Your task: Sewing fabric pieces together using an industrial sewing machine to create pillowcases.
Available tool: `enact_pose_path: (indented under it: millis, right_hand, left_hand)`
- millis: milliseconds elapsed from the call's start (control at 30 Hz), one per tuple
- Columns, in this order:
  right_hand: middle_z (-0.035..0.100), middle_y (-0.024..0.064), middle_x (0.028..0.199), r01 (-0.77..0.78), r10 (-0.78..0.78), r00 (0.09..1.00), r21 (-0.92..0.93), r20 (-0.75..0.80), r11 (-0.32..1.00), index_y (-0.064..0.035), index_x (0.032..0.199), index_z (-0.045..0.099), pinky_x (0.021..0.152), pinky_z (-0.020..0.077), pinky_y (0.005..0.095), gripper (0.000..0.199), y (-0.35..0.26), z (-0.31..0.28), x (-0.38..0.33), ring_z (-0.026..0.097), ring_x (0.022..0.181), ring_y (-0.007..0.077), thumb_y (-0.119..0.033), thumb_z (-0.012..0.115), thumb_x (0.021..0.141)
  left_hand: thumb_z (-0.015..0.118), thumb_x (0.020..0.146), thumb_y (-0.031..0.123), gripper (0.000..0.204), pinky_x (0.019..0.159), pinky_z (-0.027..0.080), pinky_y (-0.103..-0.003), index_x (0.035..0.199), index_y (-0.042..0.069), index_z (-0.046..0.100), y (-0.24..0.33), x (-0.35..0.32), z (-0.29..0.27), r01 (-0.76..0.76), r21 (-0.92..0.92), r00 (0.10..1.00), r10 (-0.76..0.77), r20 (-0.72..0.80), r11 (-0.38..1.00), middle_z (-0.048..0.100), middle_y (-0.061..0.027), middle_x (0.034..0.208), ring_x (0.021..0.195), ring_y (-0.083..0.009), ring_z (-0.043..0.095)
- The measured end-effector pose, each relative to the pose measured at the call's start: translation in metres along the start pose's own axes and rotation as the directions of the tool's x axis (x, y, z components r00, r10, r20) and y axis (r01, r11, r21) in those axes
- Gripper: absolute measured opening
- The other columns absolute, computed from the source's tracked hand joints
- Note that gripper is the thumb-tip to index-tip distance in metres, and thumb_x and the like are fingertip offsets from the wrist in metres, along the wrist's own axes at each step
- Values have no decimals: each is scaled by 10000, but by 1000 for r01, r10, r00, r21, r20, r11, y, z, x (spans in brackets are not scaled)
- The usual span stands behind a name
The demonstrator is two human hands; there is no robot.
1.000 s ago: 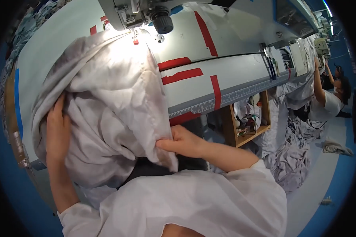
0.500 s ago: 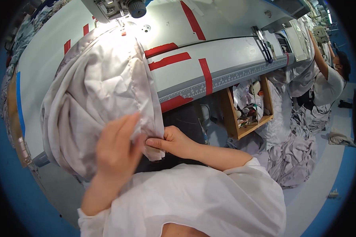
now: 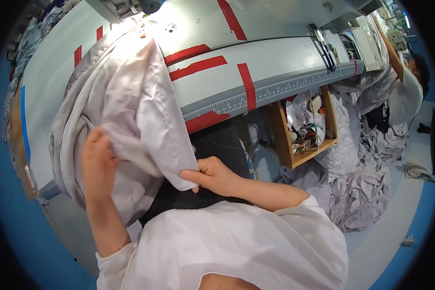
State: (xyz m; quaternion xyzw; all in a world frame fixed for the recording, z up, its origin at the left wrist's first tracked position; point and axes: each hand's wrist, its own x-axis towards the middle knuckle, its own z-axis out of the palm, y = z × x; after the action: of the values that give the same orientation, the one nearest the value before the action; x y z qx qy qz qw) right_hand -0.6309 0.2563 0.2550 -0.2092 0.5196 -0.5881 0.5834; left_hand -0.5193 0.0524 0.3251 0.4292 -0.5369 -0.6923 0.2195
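A large piece of pale silvery-grey satin fabric (image 3: 162, 125) drapes from the sewing machine (image 3: 130, 8) over the table's front edge. My right hand (image 3: 215, 175) pinches its lower right corner between thumb and fingers, and the folded edge runs smooth and taut up toward the needle area. On the left, my left hand (image 3: 99, 166) is closed with curled fingers on the bunched part of the same fabric; the cloth beside it is blurred by motion. The fabric's far end lies under the lit machine head.
Red tape strips (image 3: 246, 87) mark the white table (image 3: 275, 58) and its ruler edge (image 3: 295, 87). Black-handled tweezers or snips (image 3: 324, 48) lie at right. Below hangs an open wooden drawer (image 3: 287, 140) of scraps. Heaped cloth (image 3: 357, 193) and another person (image 3: 406, 96) are farther right.
My left hand has moved left, away from my right hand, drawing cloth aside. The right edge of the fabric now lies smoother and wider. My right hand keeps its hold on the corner.
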Motion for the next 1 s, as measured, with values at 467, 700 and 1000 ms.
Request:
enact_pose_path:
  millis: [467, 700, 1000]
  right_hand:
    - [606, 79, 584, 121, -64, 985, -376, 162, 919, -10, 632, 553, 526, 470, 332, 394, -6, -5, -3, 618, 545, 225, -264, 561, 933]
    - [636, 138, 816, 439, -138, 882, -680, 450, 587, -33, 835, 623, 699, 493, 390, 239, -45, -37, 16, 619, 810, 308, -263, 580, 884]
    - [623, 150, 974, 426, -39, 812, -546, 583, 722, -62, 901, 609, 800, 498, 360, 112, -1, -5, 38, 602, 893, 305, -129, 596, 812]
  left_hand:
    - [677, 827, 180, 304, 461, 447, -343, 656, 62, 455, -18, -44, 74, -658, 751, 745, 196, 638, 58, 584, -87, 647, 525, -280, 582]
    - [677, 771, 133, 239, 464, 434, -382, 670, 49, 477, -6, -35, 69, -613, 757, 789, 133, 599, 225, 531, -107, 537, 480, -302, 553]
    - [623, 810, 142, 167, 475, 447, -375, 717, 44, 525, 5, -33, 76, -704, 707, 708, -11, 706, 70, 563, -118, 567, 515, -305, 576]
